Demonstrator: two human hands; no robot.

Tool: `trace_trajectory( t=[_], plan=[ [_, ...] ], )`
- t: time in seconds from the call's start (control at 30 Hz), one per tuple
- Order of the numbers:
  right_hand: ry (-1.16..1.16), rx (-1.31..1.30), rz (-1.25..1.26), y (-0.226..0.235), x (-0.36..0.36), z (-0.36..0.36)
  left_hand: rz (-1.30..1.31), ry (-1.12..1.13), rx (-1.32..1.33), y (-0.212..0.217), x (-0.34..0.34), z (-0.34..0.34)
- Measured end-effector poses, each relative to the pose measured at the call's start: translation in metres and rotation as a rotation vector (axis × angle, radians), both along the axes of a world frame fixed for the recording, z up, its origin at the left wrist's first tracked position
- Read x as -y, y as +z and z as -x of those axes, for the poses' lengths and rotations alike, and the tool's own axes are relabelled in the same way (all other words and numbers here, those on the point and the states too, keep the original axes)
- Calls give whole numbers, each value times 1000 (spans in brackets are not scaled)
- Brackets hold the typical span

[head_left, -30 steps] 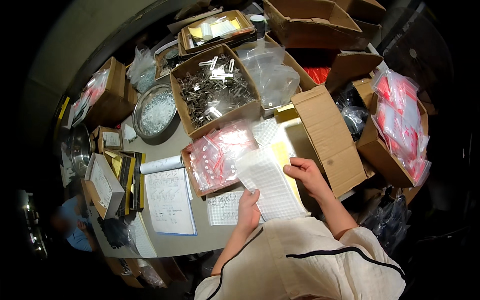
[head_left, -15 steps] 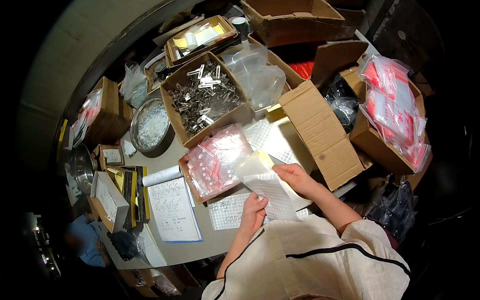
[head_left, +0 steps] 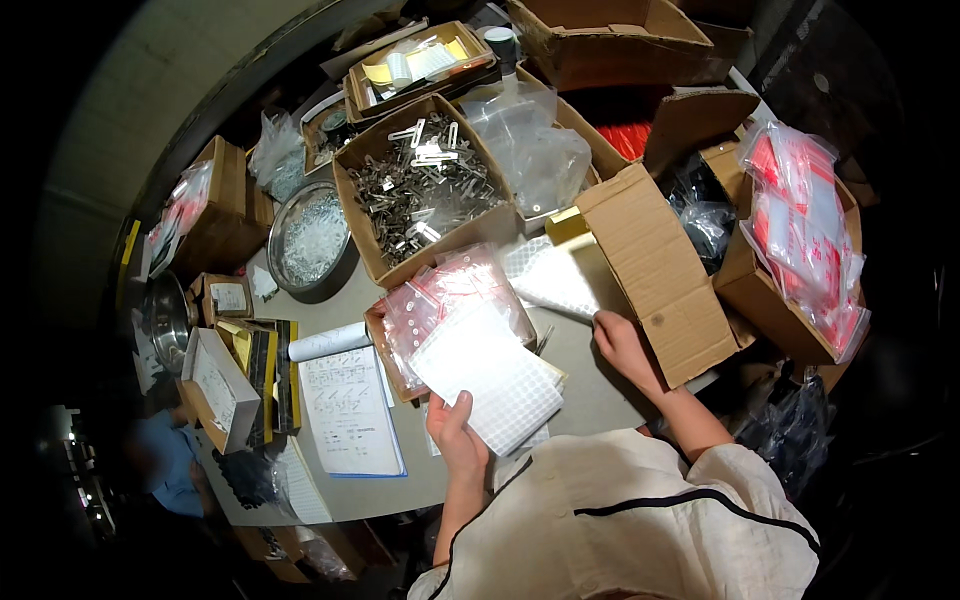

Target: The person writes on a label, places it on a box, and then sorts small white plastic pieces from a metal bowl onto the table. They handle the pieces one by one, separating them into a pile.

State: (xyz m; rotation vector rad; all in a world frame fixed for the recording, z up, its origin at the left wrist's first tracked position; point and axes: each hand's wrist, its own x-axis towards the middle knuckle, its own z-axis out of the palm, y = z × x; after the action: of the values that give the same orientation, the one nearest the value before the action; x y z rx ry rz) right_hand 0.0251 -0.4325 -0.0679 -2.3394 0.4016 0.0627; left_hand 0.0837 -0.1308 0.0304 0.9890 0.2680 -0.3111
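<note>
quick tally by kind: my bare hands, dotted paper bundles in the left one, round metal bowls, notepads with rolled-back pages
Bare hands: 2 (left hand, right hand)
White dotted paper bundle in left hand: 1
Round silver metal bowls: 2
White notepad with rolled-back pages: 1
Total: 6

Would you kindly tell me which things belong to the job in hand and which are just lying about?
Apparently in use:
dotted white sheets, in the left hand
another dotted sheet, by the right hand

Lying about:
notepad
metal bowl
box of metal parts
</note>
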Motion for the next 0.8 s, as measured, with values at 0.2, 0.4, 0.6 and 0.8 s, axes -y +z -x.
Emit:
trace_trajectory(
  t=[0.2,0.4,0.6,0.8],
  plan=[
    [-479,492,-1286,94,-37,-15,-89,14,36,-1,17,10],
    [-165,91,-1056,80,-62,1,-53,8,-46,1,23,11],
    [83,102,-397,80,-52,-4,-261,-81,103,-7,15,12],
    [80,248,478,27,14,-43,-187,37,152,5,19,10]
  ],
)
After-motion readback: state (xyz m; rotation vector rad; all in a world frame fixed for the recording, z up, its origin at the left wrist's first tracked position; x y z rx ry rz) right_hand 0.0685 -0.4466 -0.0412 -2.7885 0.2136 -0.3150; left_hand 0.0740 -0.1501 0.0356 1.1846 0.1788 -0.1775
